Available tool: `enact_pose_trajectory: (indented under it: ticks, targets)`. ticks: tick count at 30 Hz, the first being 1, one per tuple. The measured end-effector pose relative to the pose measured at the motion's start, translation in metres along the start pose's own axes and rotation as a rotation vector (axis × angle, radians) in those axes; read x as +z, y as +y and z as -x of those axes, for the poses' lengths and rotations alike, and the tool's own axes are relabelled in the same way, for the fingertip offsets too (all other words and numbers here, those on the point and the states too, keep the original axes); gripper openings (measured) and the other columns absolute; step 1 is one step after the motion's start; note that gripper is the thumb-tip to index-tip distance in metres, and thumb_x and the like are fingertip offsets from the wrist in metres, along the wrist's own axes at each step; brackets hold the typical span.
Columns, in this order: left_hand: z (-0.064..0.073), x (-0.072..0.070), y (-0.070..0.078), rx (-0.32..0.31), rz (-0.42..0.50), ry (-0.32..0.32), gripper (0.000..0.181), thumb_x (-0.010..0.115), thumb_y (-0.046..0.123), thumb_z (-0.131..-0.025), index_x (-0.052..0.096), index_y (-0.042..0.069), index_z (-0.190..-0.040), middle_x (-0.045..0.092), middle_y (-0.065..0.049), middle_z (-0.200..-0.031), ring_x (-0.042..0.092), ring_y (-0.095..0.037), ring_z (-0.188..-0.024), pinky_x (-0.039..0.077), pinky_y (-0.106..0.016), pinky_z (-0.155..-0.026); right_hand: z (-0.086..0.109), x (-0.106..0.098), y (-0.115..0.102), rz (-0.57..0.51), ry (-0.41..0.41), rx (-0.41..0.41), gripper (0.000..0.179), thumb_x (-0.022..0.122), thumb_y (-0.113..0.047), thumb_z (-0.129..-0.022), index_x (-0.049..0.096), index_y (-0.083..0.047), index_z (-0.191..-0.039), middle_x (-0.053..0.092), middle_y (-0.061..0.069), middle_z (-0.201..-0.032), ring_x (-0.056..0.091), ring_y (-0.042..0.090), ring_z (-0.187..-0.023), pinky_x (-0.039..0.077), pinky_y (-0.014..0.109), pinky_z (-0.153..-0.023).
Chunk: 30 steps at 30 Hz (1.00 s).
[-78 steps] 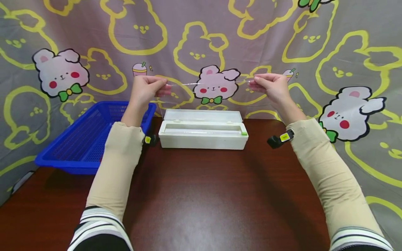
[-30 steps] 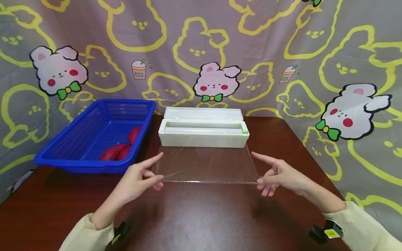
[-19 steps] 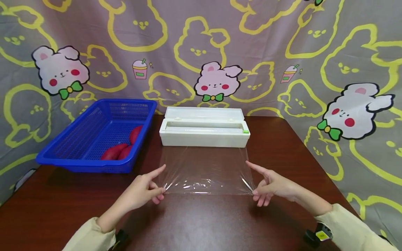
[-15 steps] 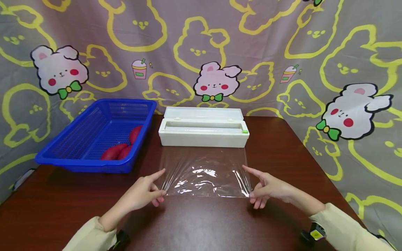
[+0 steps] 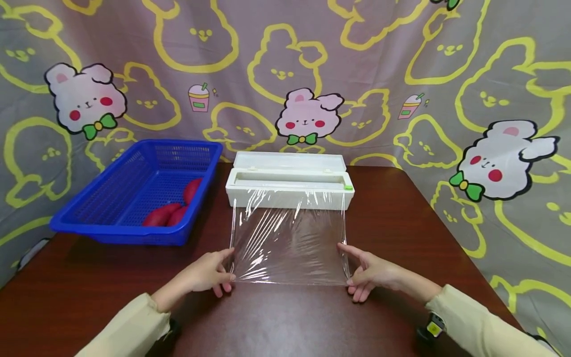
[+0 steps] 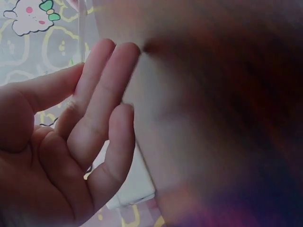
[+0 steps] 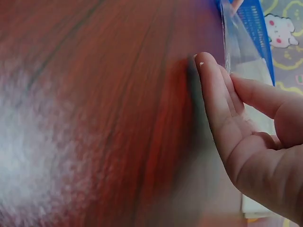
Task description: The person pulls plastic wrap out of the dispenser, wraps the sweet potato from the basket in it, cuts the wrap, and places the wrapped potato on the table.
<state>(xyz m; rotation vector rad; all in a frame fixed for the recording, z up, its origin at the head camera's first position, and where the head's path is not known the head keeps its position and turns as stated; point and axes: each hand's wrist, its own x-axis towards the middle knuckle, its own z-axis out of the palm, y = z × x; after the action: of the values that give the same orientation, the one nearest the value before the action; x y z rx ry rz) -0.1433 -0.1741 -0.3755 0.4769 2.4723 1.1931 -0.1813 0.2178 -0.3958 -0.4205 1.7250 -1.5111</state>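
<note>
A clear sheet of plastic wrap [image 5: 285,248] stretches from the white wrap dispenser [image 5: 290,199] toward the front of the table. My left hand [image 5: 206,272] pinches its near left corner between thumb and fingers, the index finger pointing forward along the side edge. At the near right corner, my right hand [image 5: 372,270] pinches the film in the same manner. Both wrist views show the thumb set against the fingers, with the film a thin bright strip [image 7: 227,40] in the right one. The dispenser's lid [image 5: 290,161] stands raised at the back.
On the left stands a blue plastic basket [image 5: 129,230] with several red, sweet-potato-like pieces [image 5: 162,215] in its near right corner. A small green slider [image 5: 348,187] sits at the dispenser's right end. Behind the brown table [image 5: 285,322] hangs a patterned curtain [image 5: 374,59].
Both hands have come down from high above the dispenser and toward the front, drawing the film low over the table. Lately they moved slightly nearer and closer together.
</note>
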Motion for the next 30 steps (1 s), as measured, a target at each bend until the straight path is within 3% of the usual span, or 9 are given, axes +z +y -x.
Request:
enact_pose_trajectory:
  ticks: [7,18,25,30]
  targets:
    - [-0.006,0.001,-0.006,-0.047,-0.005,-0.032,0.066,0.059,0.004,-0.084,0.019,-0.018,-0.131,0.061,-0.005,-0.058,0.057,-0.020,-0.042,0.038,-0.026,-0.036,-0.007,-0.005,0.007,-0.019,0.019,0.073,0.087,0.058,0.003,-0.081,-0.002,-0.012,-0.143,0.061,0.016,-0.068,0.063,0.025,-0.057,0.051,0.039,-0.052]
    - [-0.010,0.000,-0.007,-0.095,0.037,-0.050,0.067,0.059,0.009,-0.085,0.018,-0.018,-0.131,0.060,-0.007,-0.058,0.058,-0.023,-0.043,0.037,-0.024,-0.036,-0.013,-0.008,0.011,-0.022,0.061,0.124,0.086,0.060,-0.001,-0.081,0.002,-0.016,-0.143,0.060,0.013,-0.063,0.061,0.022,-0.050,0.050,0.036,-0.046]
    - [-0.008,-0.001,-0.010,-0.118,0.057,-0.053,0.062,0.051,0.015,-0.091,0.017,-0.017,-0.132,0.060,-0.008,-0.058,0.058,-0.024,-0.044,0.038,-0.025,-0.037,-0.011,-0.005,0.010,0.068,0.140,0.162,0.086,0.064,-0.008,-0.080,0.007,-0.020,-0.144,0.053,0.009,-0.050,0.058,0.024,-0.042,0.047,0.034,-0.038]
    - [-0.007,-0.003,-0.012,-0.120,0.050,-0.058,0.061,0.050,0.013,-0.091,0.016,-0.016,-0.132,0.059,-0.008,-0.058,0.058,-0.024,-0.044,0.038,-0.024,-0.037,-0.011,-0.006,0.009,0.092,0.147,0.177,0.087,0.065,-0.011,-0.080,0.008,-0.022,-0.144,0.051,0.008,-0.048,0.058,0.023,-0.041,0.047,0.034,-0.038]
